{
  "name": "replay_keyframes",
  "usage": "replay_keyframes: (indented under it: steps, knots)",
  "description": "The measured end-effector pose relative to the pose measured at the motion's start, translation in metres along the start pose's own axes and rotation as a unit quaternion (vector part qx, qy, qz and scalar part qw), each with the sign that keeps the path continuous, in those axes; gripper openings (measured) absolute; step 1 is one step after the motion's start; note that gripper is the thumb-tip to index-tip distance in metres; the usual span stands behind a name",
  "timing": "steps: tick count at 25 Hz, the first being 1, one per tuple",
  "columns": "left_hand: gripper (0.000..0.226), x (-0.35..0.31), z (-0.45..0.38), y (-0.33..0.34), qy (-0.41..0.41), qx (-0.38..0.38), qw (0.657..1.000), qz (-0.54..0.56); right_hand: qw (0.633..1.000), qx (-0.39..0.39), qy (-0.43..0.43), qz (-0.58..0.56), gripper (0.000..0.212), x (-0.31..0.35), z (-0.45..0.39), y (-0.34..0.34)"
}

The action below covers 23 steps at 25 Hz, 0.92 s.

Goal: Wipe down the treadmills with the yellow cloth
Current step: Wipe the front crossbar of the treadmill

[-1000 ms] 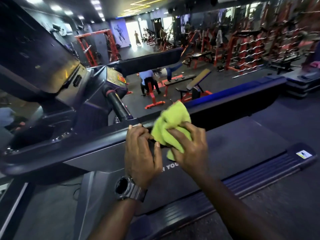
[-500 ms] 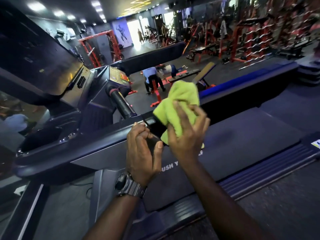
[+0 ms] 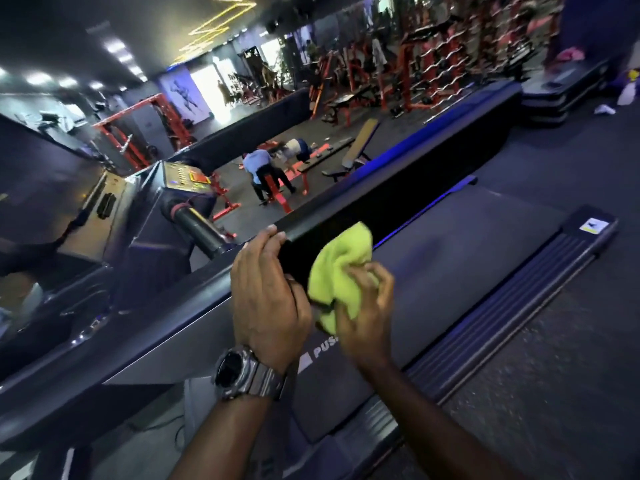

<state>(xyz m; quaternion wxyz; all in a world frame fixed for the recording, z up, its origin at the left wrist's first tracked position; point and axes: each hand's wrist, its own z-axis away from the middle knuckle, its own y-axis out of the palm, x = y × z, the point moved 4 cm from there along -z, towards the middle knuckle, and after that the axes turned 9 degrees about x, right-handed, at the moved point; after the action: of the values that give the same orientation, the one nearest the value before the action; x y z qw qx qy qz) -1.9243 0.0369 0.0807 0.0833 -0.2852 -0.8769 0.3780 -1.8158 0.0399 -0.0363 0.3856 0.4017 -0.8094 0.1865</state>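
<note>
Two hands work at the middle of the frame, on the dark side rail (image 3: 398,188) of the treadmill (image 3: 450,265) that runs from lower left up to the upper right. At far left sits the console (image 3: 183,178) with its padded handlebar (image 3: 199,228) pointing toward the centre. Just right of that, the left hand (image 3: 266,296), a wristwatch (image 3: 239,374) below it, curls its fingers over the top edge of the rail and grips it, steadying the body. Touching it on the right is the yellow cloth (image 3: 341,268), bunched into a loose wad and pressed against the inner face of the rail; the right hand (image 3: 363,313) holds it from below, fingers curled round the lower folds.

To do this stroke well, I judge the cloth should be flattened more under the palm so a wider patch meets the rail, then drawn along the rail toward the upper right in one long pass, with the top edge and inner face both covered. The left hand's grip should shift along as the wipe reaches it, so no strip under the fingers is skipped. Further right lie the belt (image 3: 467,271) and the ribbed foot rail (image 3: 519,299), seemingly yet to be reached.
</note>
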Motion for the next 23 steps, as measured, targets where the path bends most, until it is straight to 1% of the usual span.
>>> replay_keyframes:
  steps: [1, 2, 3, 4, 5, 6, 7, 8, 10, 11, 12, 13, 14, 16, 17, 18, 19, 20, 22, 23]
  knots:
    - [0.056, 0.002, -0.004, 0.000, 0.000, 0.003, 1.000, 0.009, 0.993, -0.077, 0.077, -0.053, 0.055, -0.017, -0.020, -0.009]
    - [0.057, 0.005, -0.006, 0.002, -0.004, 0.007, 1.000, 0.016, 0.966, -0.163, 0.172, -0.100, 0.057, -0.028, -0.039, -0.015]
    - [0.056, 0.007, -0.005, 0.002, -0.007, 0.011, 1.000, 0.018, 0.937, -0.210, 0.236, -0.146, 0.060, -0.029, -0.046, -0.012]
    - [0.053, 0.007, -0.004, 0.003, -0.011, 0.013, 1.000, 0.015, 0.914, -0.234, 0.274, -0.189, 0.061, -0.025, -0.043, -0.003]
    - [0.050, 0.007, -0.003, 0.003, -0.008, 0.012, 1.000, 0.009, 0.894, -0.232, 0.296, -0.244, 0.061, -0.020, -0.028, 0.012]
    - [0.047, 0.006, -0.003, 0.004, 0.002, 0.015, 1.000, 0.002, 0.876, -0.207, 0.312, -0.305, 0.060, -0.014, -0.003, 0.032]
    - [0.046, 0.004, -0.005, 0.006, 0.015, 0.020, 1.000, -0.008, 0.849, -0.175, 0.320, -0.383, 0.059, -0.009, 0.013, 0.044]
    - [0.047, 0.001, -0.009, 0.009, 0.033, 0.029, 0.999, -0.022, 0.813, -0.157, 0.346, -0.440, 0.059, -0.015, 0.018, 0.047]
    - [0.050, -0.009, -0.019, 0.019, 0.067, 0.056, 0.995, -0.043, 0.736, -0.149, 0.374, -0.544, 0.061, -0.051, -0.009, 0.039]
    - [0.051, -0.015, -0.026, 0.025, 0.074, 0.069, 0.994, -0.051, 0.704, -0.138, 0.393, -0.575, 0.064, -0.060, -0.024, 0.036]
    - [0.052, -0.021, -0.031, 0.031, 0.075, 0.080, 0.992, -0.058, 0.681, -0.131, 0.414, -0.589, 0.059, -0.058, -0.029, 0.033]
    - [0.053, -0.026, -0.036, 0.036, 0.075, 0.090, 0.991, -0.062, 0.657, -0.114, 0.431, -0.607, 0.048, -0.052, -0.023, 0.036]
    - [0.054, -0.030, -0.040, 0.041, 0.075, 0.098, 0.990, -0.063, 0.639, -0.094, 0.447, -0.619, 0.041, -0.043, -0.010, 0.040]
    - [0.055, -0.033, -0.044, 0.046, 0.071, 0.105, 0.990, -0.062, 0.609, -0.052, 0.476, -0.633, 0.042, -0.031, 0.005, 0.046]
    - [0.055, -0.033, -0.044, 0.047, 0.066, 0.104, 0.990, -0.063, 0.601, -0.029, 0.490, -0.631, 0.042, -0.038, 0.001, 0.044]
    - [0.055, -0.033, -0.044, 0.048, 0.064, 0.101, 0.991, -0.064, 0.600, -0.047, 0.484, -0.635, 0.042, -0.047, -0.011, 0.033]
    - [0.054, -0.034, -0.045, 0.050, 0.061, 0.097, 0.991, -0.064, 0.594, -0.048, 0.473, -0.649, 0.042, -0.051, -0.024, 0.028]
    - [0.053, -0.035, -0.046, 0.051, 0.054, 0.093, 0.992, -0.060, 0.591, -0.041, 0.472, -0.653, 0.044, -0.050, -0.032, 0.027]
    - [0.051, -0.039, -0.050, 0.053, 0.031, 0.084, 0.995, -0.046, 0.599, -0.022, 0.488, -0.635, 0.051, -0.038, -0.016, 0.035]
    - [0.051, -0.042, -0.052, 0.053, 0.019, 0.084, 0.995, -0.042, 0.604, 0.004, 0.498, -0.622, 0.053, -0.034, -0.005, 0.038]
